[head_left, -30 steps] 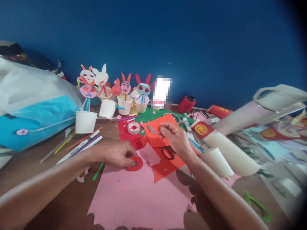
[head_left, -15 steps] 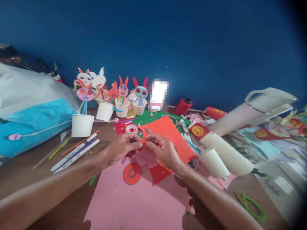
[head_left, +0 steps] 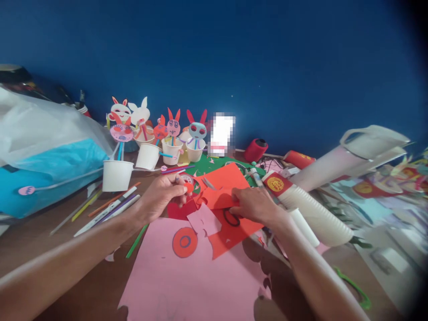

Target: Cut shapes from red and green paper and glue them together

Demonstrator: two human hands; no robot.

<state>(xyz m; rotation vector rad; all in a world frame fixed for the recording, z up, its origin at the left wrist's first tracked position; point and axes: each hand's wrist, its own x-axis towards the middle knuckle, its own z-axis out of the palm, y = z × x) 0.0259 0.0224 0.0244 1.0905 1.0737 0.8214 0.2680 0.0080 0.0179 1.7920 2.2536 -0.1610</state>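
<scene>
Between the thumb and fingers of my left hand (head_left: 162, 196) is a small round orange paper piece (head_left: 189, 187). My right hand (head_left: 256, 206) is over the orange paper sheet (head_left: 230, 176), thumb and forefinger apart, beside the black handle of the scissors (head_left: 230, 218). An orange paper strip covers the middle of the scissors; their blade tips show beyond it. On the large pink sheet (head_left: 187, 281) lies an orange paper disc (head_left: 185, 243) with a blue ring drawn on it. A cut pink scrap (head_left: 205, 220) rests above the disc.
Paper cups (head_left: 117, 176) with rabbit-faced figures stand at the back left. Markers (head_left: 107, 216) lie left of the pink sheet. Stacked paper cups (head_left: 317, 209) and a leaning pitcher (head_left: 334, 160) are on the right. A red thread spool (head_left: 256, 150) sits near the wall.
My left hand left the orange disc on the pink sheet and took the small orange piece from my right hand. My right hand then moved right, to the scissors' handle.
</scene>
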